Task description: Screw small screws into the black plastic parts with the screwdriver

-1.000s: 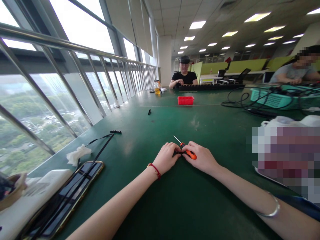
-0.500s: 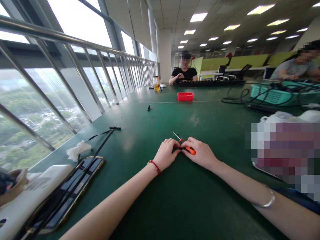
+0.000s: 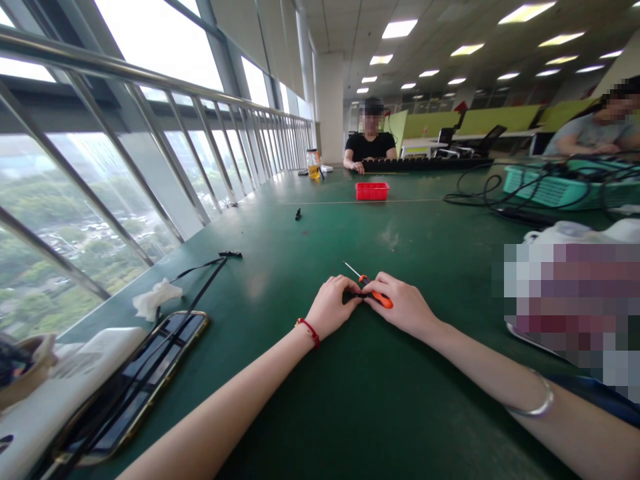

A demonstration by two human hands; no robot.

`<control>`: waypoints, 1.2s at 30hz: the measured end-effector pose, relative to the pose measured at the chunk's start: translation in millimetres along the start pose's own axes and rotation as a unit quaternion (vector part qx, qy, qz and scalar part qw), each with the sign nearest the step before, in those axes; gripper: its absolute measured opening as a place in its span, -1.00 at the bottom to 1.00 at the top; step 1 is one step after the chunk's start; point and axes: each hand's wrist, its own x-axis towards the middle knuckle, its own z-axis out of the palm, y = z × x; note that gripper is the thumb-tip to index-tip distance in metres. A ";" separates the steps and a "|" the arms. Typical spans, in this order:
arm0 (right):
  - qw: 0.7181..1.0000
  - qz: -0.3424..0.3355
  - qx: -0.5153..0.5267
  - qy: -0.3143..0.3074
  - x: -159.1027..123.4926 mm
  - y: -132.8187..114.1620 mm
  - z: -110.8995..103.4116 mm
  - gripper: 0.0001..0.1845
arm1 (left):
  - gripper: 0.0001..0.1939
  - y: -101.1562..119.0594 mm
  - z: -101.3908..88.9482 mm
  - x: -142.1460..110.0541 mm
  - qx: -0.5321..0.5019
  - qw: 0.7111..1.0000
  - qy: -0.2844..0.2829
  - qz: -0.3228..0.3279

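Observation:
My left hand (image 3: 329, 303) is closed in a pinch on a small black part (image 3: 353, 295), mostly covered by the fingers, just above the green table (image 3: 280, 387). Opposite it, my right hand (image 3: 400, 303) is wrapped round a screwdriver (image 3: 383, 299) with an orange and black handle. Its thin metal shaft points up and to the left, away from me. The right fingertips also meet the black part, and the two hands nearly touch. Exactly what the part is cannot be made out.
A phone (image 3: 165, 363) with black straps across it lies at left, near crumpled tissue (image 3: 156, 300). Ahead are a small black piece (image 3: 298, 214), a red tray (image 3: 372, 191) and a jar (image 3: 313, 165). A cable-filled turquoise basket (image 3: 543, 189) stands right. Two people sit beyond.
My hands stay almost in place, with slight finger movement around the black part. The person across the table has lowered a hand to the tabletop.

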 end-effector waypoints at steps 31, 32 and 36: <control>0.924 0.051 0.207 0.316 9.2 -15.1 -62.0 -0.79 | -0.93 -0.9 0.3 -0.2 0.026 1.000 -0.001 0.001; 0.923 0.047 0.204 0.324 9.4 -16.1 -65.2 -0.75 | -0.92 -1.0 0.1 0.0 0.026 1.000 -0.001 -0.001; 0.929 0.027 0.210 0.304 9.1 -18.4 -66.2 -0.72 | -0.91 -1.2 -0.5 0.6 0.024 1.000 -0.001 -0.007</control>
